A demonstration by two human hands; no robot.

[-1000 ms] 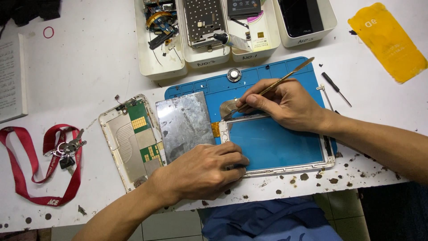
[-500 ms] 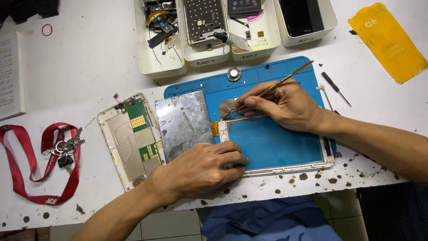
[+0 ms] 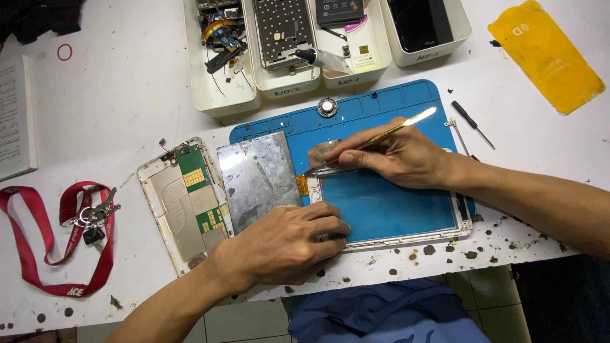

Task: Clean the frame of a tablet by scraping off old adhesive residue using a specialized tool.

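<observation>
A white tablet frame (image 3: 406,238) lies on a blue work mat (image 3: 375,111). My right hand (image 3: 397,155) grips a thin metal spudger (image 3: 381,135), its tip at the frame's top left corner. My left hand (image 3: 279,244) presses flat on the frame's lower left corner. Left of the frame a grey metal display panel (image 3: 257,178) lies tilted, joined by an orange flex cable (image 3: 302,185). Further left sits the white back housing (image 3: 184,203) with green circuit boards.
White bins (image 3: 222,101) with phone parts line the back of the table. A small screwdriver (image 3: 471,122) and a yellow sheet (image 3: 546,57) lie at the right. A red lanyard with keys (image 3: 70,235) and a book (image 3: 16,121) are at the left.
</observation>
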